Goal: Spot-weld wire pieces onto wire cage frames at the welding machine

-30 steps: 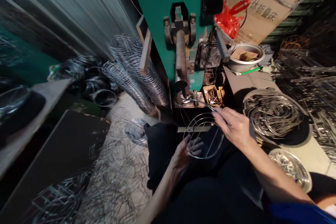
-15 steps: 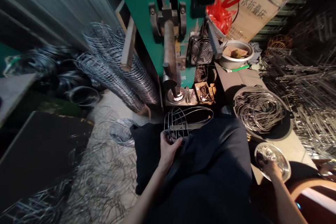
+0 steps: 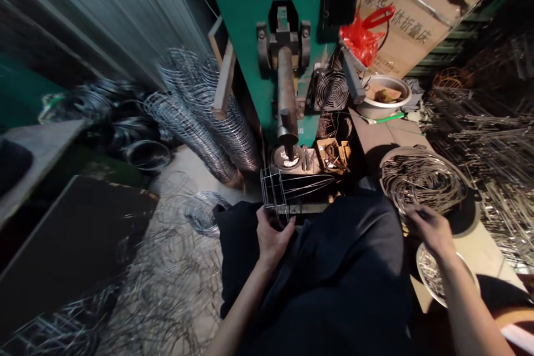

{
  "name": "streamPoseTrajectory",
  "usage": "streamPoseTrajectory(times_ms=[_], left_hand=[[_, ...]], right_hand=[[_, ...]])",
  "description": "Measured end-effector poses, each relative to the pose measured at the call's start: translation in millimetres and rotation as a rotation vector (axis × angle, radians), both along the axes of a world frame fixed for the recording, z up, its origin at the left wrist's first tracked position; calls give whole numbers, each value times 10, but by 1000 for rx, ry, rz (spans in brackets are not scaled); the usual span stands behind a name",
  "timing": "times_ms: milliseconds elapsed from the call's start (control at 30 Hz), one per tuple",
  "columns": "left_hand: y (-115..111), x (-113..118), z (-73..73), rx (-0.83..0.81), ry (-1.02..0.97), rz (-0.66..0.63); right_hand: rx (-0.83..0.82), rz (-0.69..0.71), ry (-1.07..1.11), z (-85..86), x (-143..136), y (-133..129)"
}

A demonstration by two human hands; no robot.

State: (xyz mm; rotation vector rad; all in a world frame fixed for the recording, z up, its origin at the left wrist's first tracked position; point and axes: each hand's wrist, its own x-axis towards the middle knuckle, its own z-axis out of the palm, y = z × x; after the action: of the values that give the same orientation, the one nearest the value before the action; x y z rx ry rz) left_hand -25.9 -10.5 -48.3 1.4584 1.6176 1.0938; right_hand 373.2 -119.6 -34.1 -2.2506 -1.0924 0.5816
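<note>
My left hand (image 3: 273, 236) grips the lower end of a wire frame (image 3: 275, 186) above my lap, just in front of the machine. The frame's long loop points to the right. At the right, my right hand (image 3: 431, 231) is at the near edge of a round tray (image 3: 387, 162) of bent wires. Its fingers are pressed together, and anything between them is too small to make out. Below that hand stands a metal bowl (image 3: 473, 283) with small metal pieces, partly behind my forearm.
A green machine (image 3: 233, 11) with a metal arm (image 3: 287, 89) rises ahead. Stacked wire rings (image 3: 196, 122) lean at its left. A small box (image 3: 331, 157), a fan (image 3: 331, 90) and a white basin (image 3: 386, 103) stand to the right. Loose wires cover the floor at the left.
My right hand has moved from the bowl forward to the tray's edge. The wire frame has turned in my left hand. The camera view has shifted.
</note>
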Motion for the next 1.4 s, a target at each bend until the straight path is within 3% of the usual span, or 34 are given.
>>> streamPoseTrajectory(times_ms=[67, 167, 233, 333, 567, 733, 967, 1400], left_hand=[[21, -4, 20, 11, 21, -12], [27, -13, 57, 42, 33, -19], [25, -26, 71, 64, 34, -18], [34, -57, 57, 87, 57, -5], [128, -109, 28, 66, 18, -5], [198, -118, 67, 50, -50, 21], [247, -137, 96, 38, -60, 89], [427, -213, 80, 143, 11, 82]], right_hand=[[167, 204, 216, 395, -507, 564], [290, 612, 200, 741, -1193, 1165], [367, 800, 33, 776, -1487, 1390], [415, 917, -199, 654, -1680, 1573], [396, 948, -407, 438, -1791, 1729], [463, 934, -524, 488, -1913, 1747], [562, 912, -447, 649, -1976, 1815], [633, 873, -425, 614, -2076, 1999]])
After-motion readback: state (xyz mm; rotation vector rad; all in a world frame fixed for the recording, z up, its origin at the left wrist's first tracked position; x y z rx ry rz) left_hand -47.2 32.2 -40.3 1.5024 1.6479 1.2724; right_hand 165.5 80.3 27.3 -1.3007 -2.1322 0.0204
